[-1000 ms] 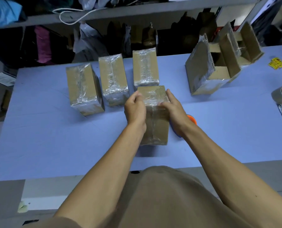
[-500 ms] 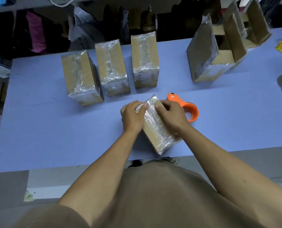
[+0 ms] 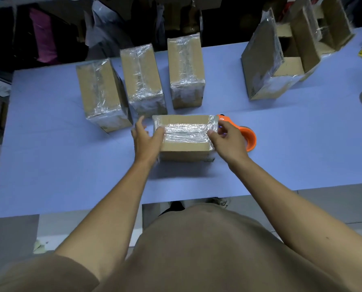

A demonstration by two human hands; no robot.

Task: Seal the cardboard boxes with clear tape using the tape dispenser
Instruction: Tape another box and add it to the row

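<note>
The box (image 3: 185,138) sits mid-tabletop (image 3: 70,165), both hands, left hand (image 3: 147,142) and right hand (image 3: 226,140), gripping its ends; it looks light and stiff, though tape-slick, so bare cardboard edges probably grip best

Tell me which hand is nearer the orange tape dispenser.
Right. The right hand sits right in front of the orange tape dispenser, holding the box's right end; the left hand holds the far end.

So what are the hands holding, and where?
The taped box, by its two short ends: left hand on one, right hand on the other.
</note>
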